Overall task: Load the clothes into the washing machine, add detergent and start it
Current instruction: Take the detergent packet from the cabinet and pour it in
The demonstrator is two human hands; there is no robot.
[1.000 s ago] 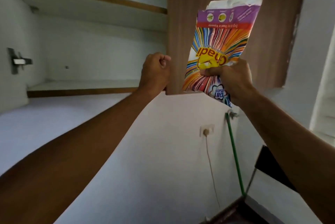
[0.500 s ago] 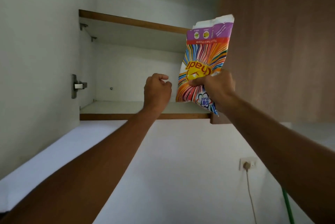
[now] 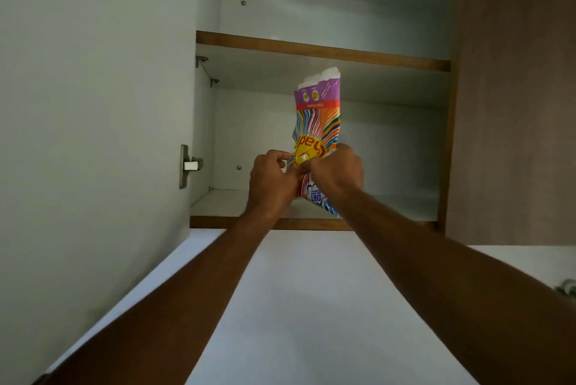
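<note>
Since half a second ago, left hand [image 3: 270,180] is now closing in on the detergent packet [image 3: 318,122] and touching its left edge; before it was hanging apart, curled on nothing. View is also now facing squarely into the cabinet.

Going left to right: open cabinet door [image 3: 93,135] is filling the left side, white inner face showing, metal hinge [image 3: 187,165] sitting on its right edge. Lower shelf [image 3: 311,224] and upper shelf [image 3: 321,51] are running across the middle, both with brown front edges, white panels behind.

Left hand is raised in front of the lower compartment, fingers curled, thumb and forefinger pinching the packet's left edge. Detergent packet is standing upright between the two hands, in front of the lower compartment, its bottom corner just above the lower shelf's front edge. Print is reading upside down, torn white top pointing up toward the upper shelf; whether it is touching the shelf, cannot tell. Right hand [image 3: 336,171] is gripping the packet's lower half, fingers wrapped round it, crumpling it at the waist. Both hands are touching each other at the packet.

Closed wood-grain door [image 3: 514,88] is filling the far right. White wall [image 3: 311,306] is lying below the cabinet, both forearms crossing it.
</note>
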